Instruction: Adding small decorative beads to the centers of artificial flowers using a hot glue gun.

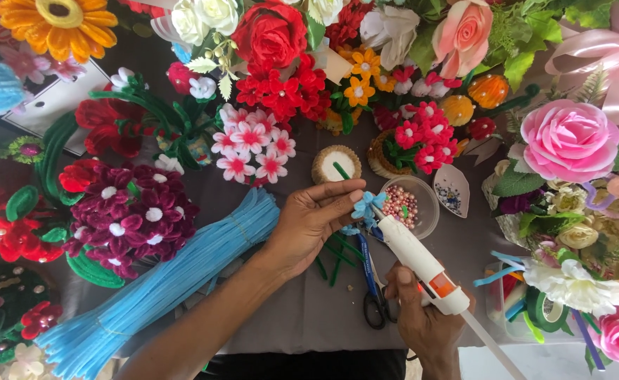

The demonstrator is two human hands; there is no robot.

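My left hand (pixel 309 222) pinches a small light-blue pipe-cleaner flower (pixel 366 205) between thumb and fingers. In my right hand (pixel 422 317) is a white hot glue gun (pixel 418 264), its nozzle touching the flower's underside. Just behind the flower stands a clear round bowl of pink and white beads (pixel 408 205). Under my hands lie blue-handled scissors (pixel 373 288) and several green stem pieces (pixel 334 257) on the grey cloth.
A thick bundle of light-blue pipe cleaners (pixel 169 281) lies at the left. Handmade flower bouquets ring the table: maroon (pixel 133 211), pink-white (pixel 252 144), red roses (pixel 271 35), a big pink rose (pixel 568 139). A small round foam base (pixel 336 164) and a tape roll (pixel 549 309) sit nearby.
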